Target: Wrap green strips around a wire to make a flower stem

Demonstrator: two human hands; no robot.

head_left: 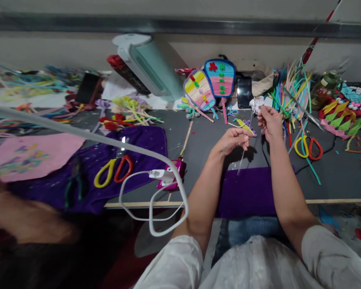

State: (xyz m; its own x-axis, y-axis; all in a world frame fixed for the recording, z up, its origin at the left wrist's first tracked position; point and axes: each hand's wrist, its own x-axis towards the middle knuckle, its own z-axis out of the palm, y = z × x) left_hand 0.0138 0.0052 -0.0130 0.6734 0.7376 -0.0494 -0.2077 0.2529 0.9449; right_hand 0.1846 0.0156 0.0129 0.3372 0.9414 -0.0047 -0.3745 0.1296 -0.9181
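My left hand point(234, 141) is closed in a pinch over the dark table, with thin silvery wire strands point(242, 160) running past its fingertips and hanging below. A small whitish, lilac-tinted piece point(256, 104) is at the fingertips of my right hand point(270, 121), which is pinched shut just above and to the right of the left; its exact form is too small to tell. Behind the left hand lies a yellow and purple pipe-cleaner piece point(245, 126). A purple cloth point(246, 192) covers the table edge below both hands.
Yellow-and-red-handled scissors point(308, 147) lie right of my hands, near pipe-cleaner bundles point(291, 92). Two fan-shaped crafts point(220, 78) and a phone point(244, 91) stand behind. Leftward are a white cable point(156, 146), a pink power strip point(172, 174), pliers point(76, 182) and another person's blurred arm point(27, 212).
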